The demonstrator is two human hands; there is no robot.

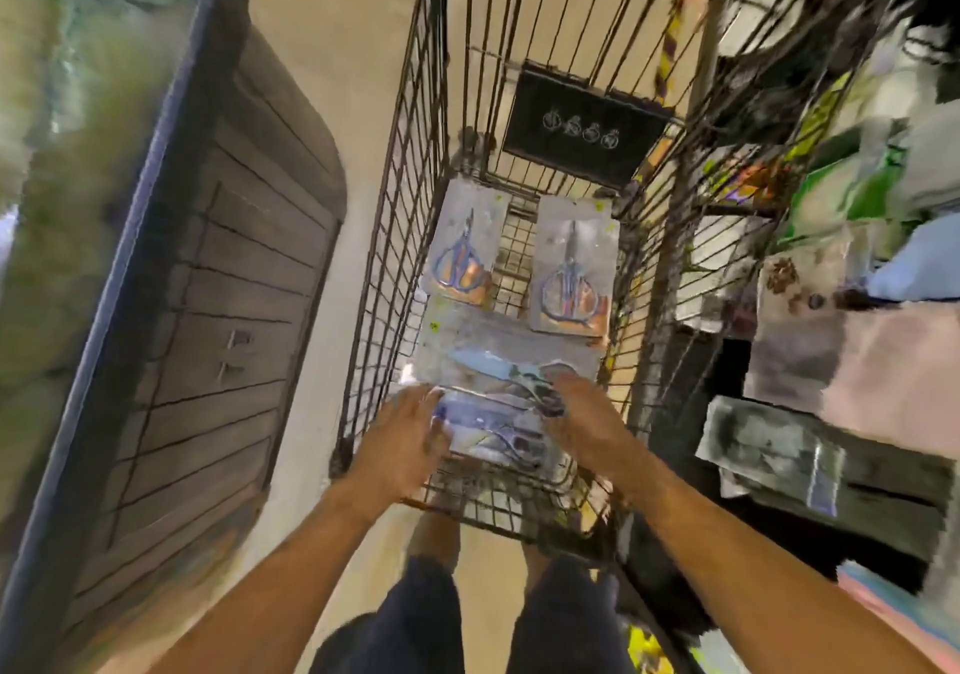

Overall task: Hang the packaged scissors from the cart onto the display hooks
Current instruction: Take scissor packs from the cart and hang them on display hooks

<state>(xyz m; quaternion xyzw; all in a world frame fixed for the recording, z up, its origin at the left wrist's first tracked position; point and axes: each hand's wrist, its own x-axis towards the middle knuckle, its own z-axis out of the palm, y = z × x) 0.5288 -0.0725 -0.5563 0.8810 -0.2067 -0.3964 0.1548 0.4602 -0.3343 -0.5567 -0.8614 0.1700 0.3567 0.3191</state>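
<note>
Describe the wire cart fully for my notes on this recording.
The cart is a tall, dark, worn-looking metal wire cage with grid walls and an open top. A black card with four small white symbols sits against its far wall. Two scissors packs lie flat inside, with more heaped nearer. The left hand and right hand reach into that heap; the blur hides their fingers.

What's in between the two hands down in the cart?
In the head view, a blurry clear-plastic scissors package lies between the left hand and the right hand, inside the wire cart.

Bare forearms, no sleeves; dark navy trousers (pixel 415 621); no gloves.
</note>
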